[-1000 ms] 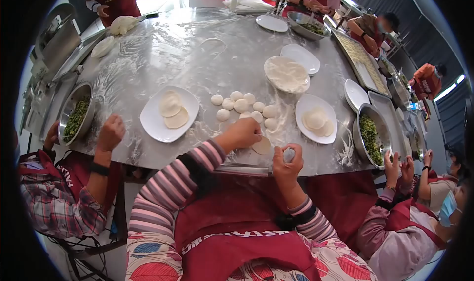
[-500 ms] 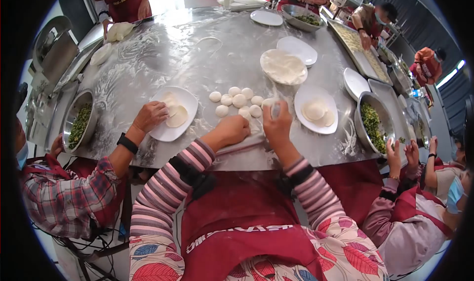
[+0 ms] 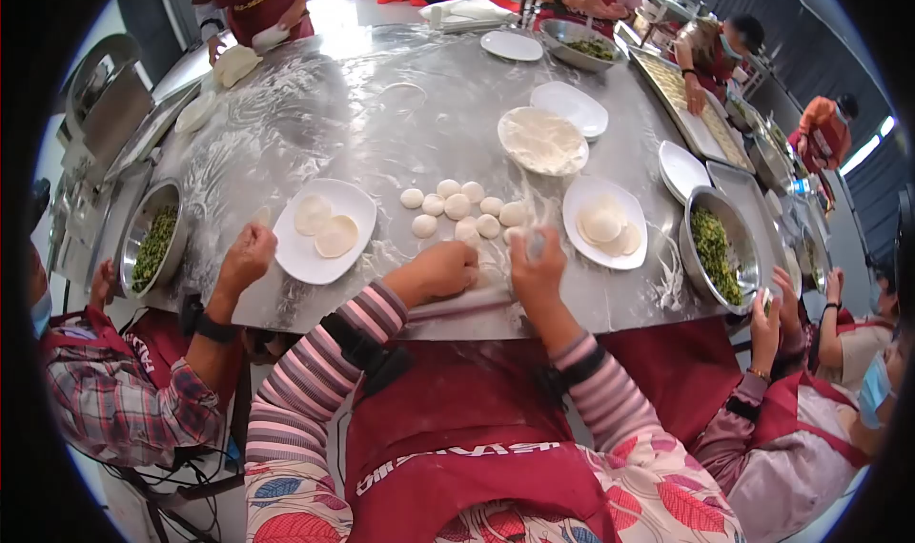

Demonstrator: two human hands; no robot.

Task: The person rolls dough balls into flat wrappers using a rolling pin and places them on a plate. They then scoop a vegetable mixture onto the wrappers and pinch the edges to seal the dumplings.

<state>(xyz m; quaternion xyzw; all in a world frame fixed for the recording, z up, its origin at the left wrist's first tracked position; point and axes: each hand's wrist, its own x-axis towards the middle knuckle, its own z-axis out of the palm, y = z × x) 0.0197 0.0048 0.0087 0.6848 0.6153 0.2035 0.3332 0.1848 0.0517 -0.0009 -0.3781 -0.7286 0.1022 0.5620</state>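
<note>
My left hand (image 3: 441,270) is closed low over the floured table (image 3: 315,95), near its front edge; what its fingers hold is hidden. To its right, my right hand (image 3: 540,268) is curled, with a blurred greyish end (image 3: 536,245) showing between thumb and fingers; I cannot make out its kind. A pale, flat strip (image 3: 462,305) lies between and below my hands. Just beyond them sits a cluster of several small round dough balls (image 3: 457,205). A white plate with stacked dough wrappers (image 3: 602,224) stands right of my right hand.
Left is a plate (image 3: 324,266) with two wrappers, beside a co-worker's hand (image 3: 250,254). Metal bowls of chopped green filling (image 3: 152,247) (image 3: 715,247) flank the table. Farther back are a flour dish (image 3: 543,143), plates and a long tray (image 3: 681,95). Co-workers stand or sit around.
The co-worker's hand on the left has withdrawn from the plate, leaving two wrappers in view. My hands stay close together near the table edge; the right one is slightly blurred.
</note>
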